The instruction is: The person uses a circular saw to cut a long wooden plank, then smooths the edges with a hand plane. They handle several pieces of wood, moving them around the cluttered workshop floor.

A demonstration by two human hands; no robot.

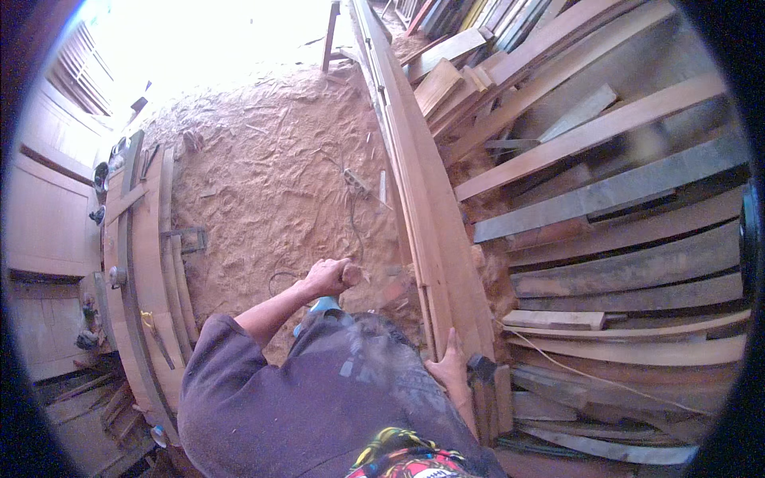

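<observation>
My left hand (pixel 322 279) is in front of my body, closed around a round-ended wooden piece (pixel 351 275); the rest of that piece is hidden. Just below this hand a light blue object (pixel 323 305) shows partly past my shirt, its kind unclear. Along my right side runs a long wooden plank (pixel 446 215), lying lengthwise with thinner strips beside it. My right hand (pixel 451 368) rests on the near end of the plank, thumb and fingers stretched apart. A dark block-like piece (pixel 480 370) stands right beside that hand.
Shavings and sawdust cover the floor (pixel 263 175), where a cord (pixel 355 219) lies. Many boards (pixel 606 207) are stacked on the right. To the left are a long bench of planks (pixel 139 263) with tools, and panelled wooden doors (pixel 52 207). Bright light fills the far end.
</observation>
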